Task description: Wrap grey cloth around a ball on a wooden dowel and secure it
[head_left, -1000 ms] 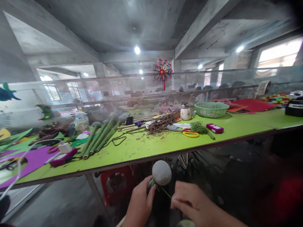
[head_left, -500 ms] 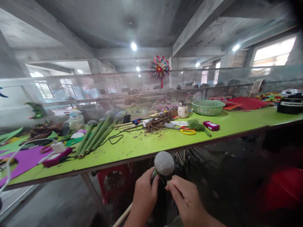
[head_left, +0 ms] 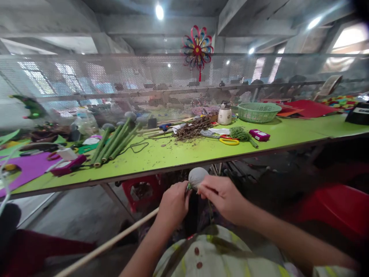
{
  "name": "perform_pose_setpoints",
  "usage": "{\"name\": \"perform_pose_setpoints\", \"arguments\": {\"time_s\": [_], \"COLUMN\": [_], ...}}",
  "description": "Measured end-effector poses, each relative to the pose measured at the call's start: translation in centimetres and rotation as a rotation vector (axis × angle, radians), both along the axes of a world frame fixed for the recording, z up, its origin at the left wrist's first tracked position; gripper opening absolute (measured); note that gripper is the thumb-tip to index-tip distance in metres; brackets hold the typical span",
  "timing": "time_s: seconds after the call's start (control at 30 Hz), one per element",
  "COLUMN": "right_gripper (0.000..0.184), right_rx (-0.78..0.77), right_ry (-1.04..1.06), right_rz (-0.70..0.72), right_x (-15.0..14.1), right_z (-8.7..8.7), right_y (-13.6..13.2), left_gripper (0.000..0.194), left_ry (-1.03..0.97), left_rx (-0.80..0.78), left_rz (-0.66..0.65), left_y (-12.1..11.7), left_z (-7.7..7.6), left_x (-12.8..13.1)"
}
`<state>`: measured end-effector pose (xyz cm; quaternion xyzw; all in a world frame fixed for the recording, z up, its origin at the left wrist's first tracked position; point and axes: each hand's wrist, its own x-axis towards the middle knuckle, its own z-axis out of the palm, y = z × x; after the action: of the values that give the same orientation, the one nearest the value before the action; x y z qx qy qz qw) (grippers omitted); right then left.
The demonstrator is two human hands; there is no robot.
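Note:
A pale wooden stick [head_left: 115, 239] slopes up from the lower left into my left hand [head_left: 174, 204], which is closed around its upper end. At that end sits a round grey cloth-covered ball [head_left: 197, 177], with a bit of green showing at its base by my left fingertips. My right hand [head_left: 221, 196] is pinched at the ball's lower right side and covers part of it. A thin strand seems to hang below these fingers, too blurred to name its material. Both hands are over my lap, in front of the table edge.
On the green table [head_left: 138, 163] lie several green-wrapped stems [head_left: 115, 144] with grey heads, dry twigs [head_left: 193, 129], yellow-handled scissors [head_left: 229, 141], a tangled green bundle [head_left: 240, 133] and a purple box [head_left: 259, 135]. A green basket [head_left: 259, 112] stands behind; red stools [head_left: 340, 207] are below.
The view has tilted downward, so my shirt and more of the stick now show. My right hand has moved up against the ball, over its side; my left still grips below the ball.

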<state>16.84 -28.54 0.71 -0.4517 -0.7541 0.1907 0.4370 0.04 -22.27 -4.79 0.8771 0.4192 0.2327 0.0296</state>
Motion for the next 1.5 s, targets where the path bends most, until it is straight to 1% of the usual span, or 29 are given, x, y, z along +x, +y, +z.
{"name": "perform_pose_setpoints", "arguments": {"time_s": [0.07,0.13,0.17,0.2,0.23,0.3,0.37,0.4,0.47,0.53,0.6,0.67,0.73,0.77,0.83,0.9,0.97,1.03,1.1,1.13,1.17,1.2,1.23,1.27,1.33,1.37,1.43,1.47,1.5], "right_gripper": [0.025,0.025,0.026,0.028,0.029,0.030,0.030,0.030,0.030,0.031,0.030,0.028,0.023,0.023,0.025,0.023,0.019,0.019,0.024,0.025,0.027,0.027,0.026,0.024,0.025,0.027,0.030,0.032,0.030], "right_rx": [-0.099,-0.185,-0.244,-0.337,-0.440,-0.580,-0.647,-0.655,-0.610,-0.580,-0.523,-0.456,-0.388,-0.337,-0.244,-0.155,-0.050,0.039,0.082,0.075,0.052,0.016,-0.042,-0.136,-0.383,-0.489,-0.513,-0.515,-0.522], "right_ry": [-0.049,-0.044,-0.045,-0.026,0.009,0.093,0.150,0.146,0.129,0.121,0.111,0.088,0.009,-0.086,-0.272,-0.421,-0.534,-0.605,-0.578,-0.530,-0.491,-0.451,-0.395,-0.327,-0.153,-0.026,0.015,0.025,0.026], "right_rz": [0.107,0.145,0.166,0.195,0.219,0.219,0.210,0.197,0.158,0.157,0.152,0.115,0.102,0.090,0.067,0.093,0.167,0.190,0.206,0.230,0.254,0.284,0.323,0.372,0.429,0.393,0.341,0.318,0.315], "right_x": [1.4,2.9,3.6,4.3,5.0,6.1,6.7,6.7,6.1,4.7,3.1,1.7,0.9,0.7,0.6,0.7,0.9,1.4,2.0,2.4,2.8,3.2,3.5,3.8,3.9,3.8,3.1,2.6,2.1], "right_z": [2.7,4.7,5.1,5.2,4.9,3.4,0.9,-0.5,-3.4,-5.8,-7.7,-8.7,-8.8,-8.4,-6.8,-4.5,-1.6,1.1,3.2,3.9,4.1,4.0,3.4,2.5,-0.3,-2.0,-5.3,-6.7,-7.7], "right_y": [1.2,2.9,3.8,4.8,5.9,7.8,9.1,9.5,9.4,8.1,5.8,3.1,0.5,-0.6,-2.3,-2.9,-2.3,-0.3,2.9,4.6,6.4,8.0,9.4,10.4,10.9,10.4,8.2,6.7,5.2], "left_gripper": [0.018,0.018,0.018,0.019,0.019,0.020,0.020,0.020,0.022,0.023,0.023,0.024,0.027,0.028,0.028,0.025,0.022,0.021,0.020,0.020,0.021,0.022,0.022,0.023,0.023,0.023,0.023,0.022,0.022], "left_ry": [0.121,0.179,0.187,0.188,0.183,0.158,0.118,0.093,0.035,-0.028,-0.104,-0.190,-0.281,-0.317,-0.353,-0.324,-0.259,-0.186,-0.118,-0.091,-0.075,-0.075,-0.094,-0.132,-0.258,-0.329,-0.461,-0.524,-0.589], "left_rx": [0.028,0.049,0.052,0.049,0.041,0.015,-0.012,-0.029,-0.065,-0.101,-0.138,-0.193,-0.275,-0.319,-0.385,-0.389,-0.336,-0.263,-0.198,-0.177,-0.167,-0.171,-0.189,-0.219,-0.290,-0.329,-0.411,-0.460,-0.516], "left_rz": [-0.070,-0.133,-0.158,-0.179,-0.196,-0.229,-0.263,-0.278,-0.289,-0.264,-0.202,-0.107,-0.016,0.015,0.045,0.051,0.051,0.039,0.017,-0.003,-0.033,-0.073,-0.117,-0.154,-0.169,-0.150,-0.098,-0.078,-0.062], "left_y": [-0.3,-0.8,-1.1,-1.3,-1.5,-1.7,-1.8,-1.7,-1.6,-1.5,-1.4,-1.1,-0.6,-0.4,0.0,0.1,0.1,-0.2,-0.6,-0.9,-1.1,-1.4,-1.6,-1.7,-1.8,-1.7,-1.3,-1.0,-0.6], "left_z": [0.9,1.6,1.8,2.1,2.2,2.4,2.6,2.6,2.5,2.3,2.0,1.5,1.1,0.8,0.5,0.3,0.3,0.6,1.0,1.2,1.5,1.7,2.0,2.2,2.4,2.4,1.9,1.4,0.9], "left_x": [-0.2,-0.4,-0.6,-0.7,-0.8,-1.1,-1.5,-1.6,-1.9,-2.2,-2.3,-2.4,-2.4,-2.4,-2.3,-2.2,-1.9,-1.7,-1.6,-1.7,-1.7,-1.8,-2.0,-2.2,-2.5,-2.7,-2.9,-2.9,-2.9]}}
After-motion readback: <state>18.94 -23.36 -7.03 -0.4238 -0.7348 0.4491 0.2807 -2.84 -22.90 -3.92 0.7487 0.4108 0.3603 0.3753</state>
